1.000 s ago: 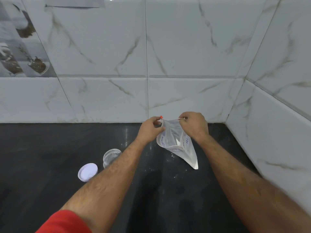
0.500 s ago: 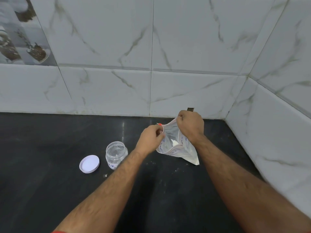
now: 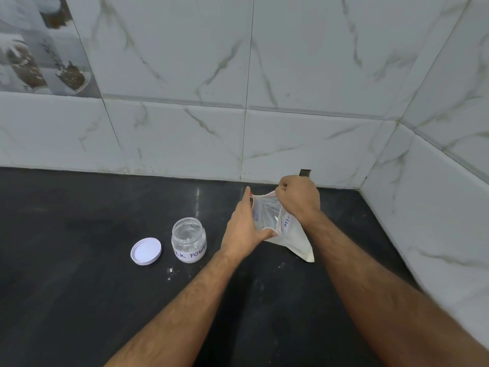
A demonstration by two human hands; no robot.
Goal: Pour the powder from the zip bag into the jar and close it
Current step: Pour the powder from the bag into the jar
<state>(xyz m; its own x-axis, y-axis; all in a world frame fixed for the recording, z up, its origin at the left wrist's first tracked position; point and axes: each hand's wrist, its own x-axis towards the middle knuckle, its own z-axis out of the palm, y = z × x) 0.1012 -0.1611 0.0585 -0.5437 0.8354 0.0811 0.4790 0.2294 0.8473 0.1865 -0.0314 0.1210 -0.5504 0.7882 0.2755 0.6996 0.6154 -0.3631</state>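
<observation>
Black counter (image 3: 79,300), bare around jar (image 3: 188,241).

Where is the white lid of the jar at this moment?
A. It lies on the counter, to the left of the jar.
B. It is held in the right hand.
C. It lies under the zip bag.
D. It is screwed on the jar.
A: the white lid lies flat on the dark counter, just left of the open jar, while both hands hold the zip bag.
</observation>
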